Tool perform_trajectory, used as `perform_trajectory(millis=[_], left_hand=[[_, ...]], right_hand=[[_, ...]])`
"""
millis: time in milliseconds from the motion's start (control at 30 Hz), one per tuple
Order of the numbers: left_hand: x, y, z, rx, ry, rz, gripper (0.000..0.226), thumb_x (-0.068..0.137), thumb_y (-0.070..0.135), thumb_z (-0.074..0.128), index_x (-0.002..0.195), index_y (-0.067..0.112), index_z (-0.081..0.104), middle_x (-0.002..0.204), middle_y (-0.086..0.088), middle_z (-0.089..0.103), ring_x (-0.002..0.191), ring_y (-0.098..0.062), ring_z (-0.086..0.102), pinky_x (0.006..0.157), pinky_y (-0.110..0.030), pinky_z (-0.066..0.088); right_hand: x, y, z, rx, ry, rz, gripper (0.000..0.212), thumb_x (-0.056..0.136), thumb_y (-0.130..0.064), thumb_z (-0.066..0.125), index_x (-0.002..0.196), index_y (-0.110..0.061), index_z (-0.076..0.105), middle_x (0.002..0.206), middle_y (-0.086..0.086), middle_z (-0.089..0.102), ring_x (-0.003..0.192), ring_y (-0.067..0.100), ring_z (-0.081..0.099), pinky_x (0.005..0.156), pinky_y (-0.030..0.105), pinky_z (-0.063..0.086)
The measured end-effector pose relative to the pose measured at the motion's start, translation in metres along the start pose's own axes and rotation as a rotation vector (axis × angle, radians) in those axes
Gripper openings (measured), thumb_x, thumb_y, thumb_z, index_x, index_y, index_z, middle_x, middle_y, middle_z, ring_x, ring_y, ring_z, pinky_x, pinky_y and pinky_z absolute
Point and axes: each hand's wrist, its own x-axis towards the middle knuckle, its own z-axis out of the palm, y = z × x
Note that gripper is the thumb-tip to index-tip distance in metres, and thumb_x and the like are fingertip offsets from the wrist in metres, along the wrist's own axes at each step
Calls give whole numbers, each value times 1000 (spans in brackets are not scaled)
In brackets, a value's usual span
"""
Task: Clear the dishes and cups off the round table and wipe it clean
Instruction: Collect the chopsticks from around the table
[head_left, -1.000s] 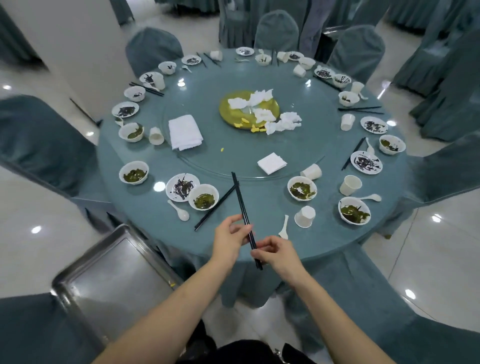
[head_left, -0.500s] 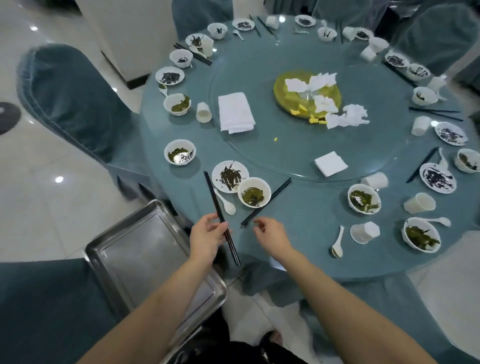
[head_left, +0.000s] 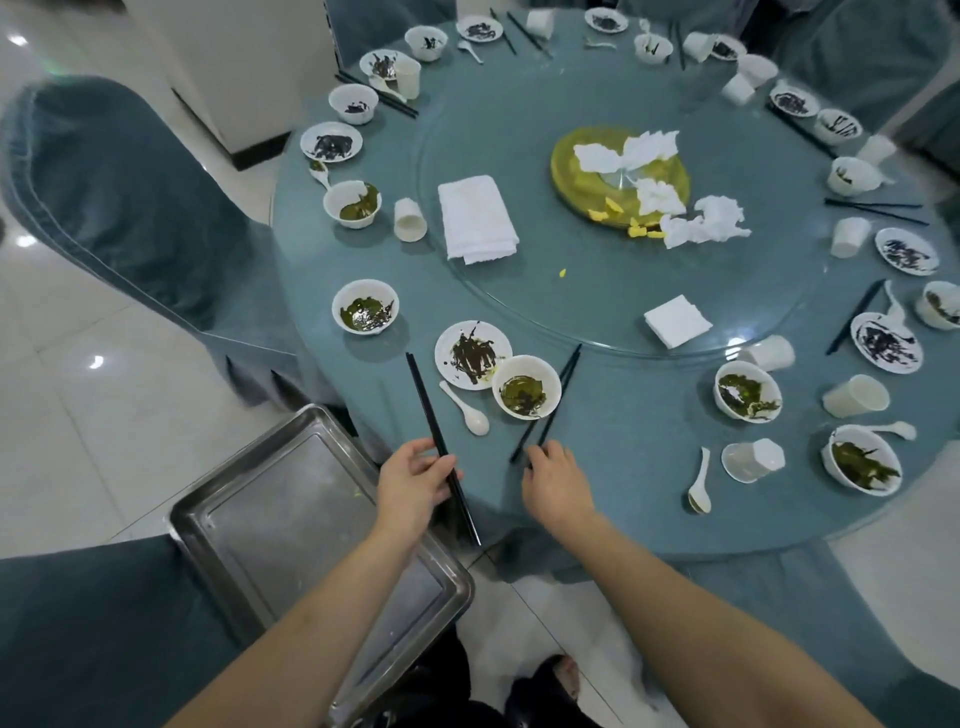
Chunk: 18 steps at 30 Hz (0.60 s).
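The round table (head_left: 613, 467) wears a blue cloth and carries several dirty white bowls, plates, cups and spoons around its edge. My left hand (head_left: 413, 480) is shut on a pair of black chopsticks (head_left: 431, 415) at the table's near left edge. My right hand (head_left: 553, 480) touches the near ends of a second pair of black chopsticks (head_left: 556, 387), which lies beside a white bowl (head_left: 525, 392) with green leftovers. A white spoon (head_left: 465, 408) and a smeared plate (head_left: 471, 354) lie between the two pairs.
A steel tray (head_left: 291, 525) sits low at the left, beside the table. A glass turntable (head_left: 597, 291) holds a folded white towel (head_left: 475, 218), a yellow plate (head_left: 571, 166) with crumpled napkins and a folded napkin (head_left: 678, 320). Covered chairs (head_left: 119, 208) ring the table.
My left hand took the chopsticks from both hands and carried them left toward the tray. My right hand let go and reached to the second pair by the bowl. The view swung left.
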Motion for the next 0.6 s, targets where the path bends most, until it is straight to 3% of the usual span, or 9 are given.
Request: perform_trajectory(millis=[133,367,600], left_hand=[[1,0,1,22,-24,1,31,96,4,69,123,11,58,102,-15,76,86,-22,76,78,-37,62],[-2,-1,-1,54,-55,13,29,96,6,69,122,14,57,103,-12,76,89,-25,77,70,-28,60],[-6,-3,3,79,-92,9,30,96,8,69,123,15,57,105,-9,76,90,-22,77,86,-40,62]], right_hand=[[8,-14,-1,25,0,-8,45,102,-31,45,146,-31,42,124,9,47,116,31,47,94,45,49],[6,0,5,76,36,80,31,105,-20,43,123,-4,62,130,12,46,116,28,48,106,34,40],[-15,39,7,203,152,282,20,103,-18,52,110,-2,62,117,10,53,100,26,55,94,36,48]])
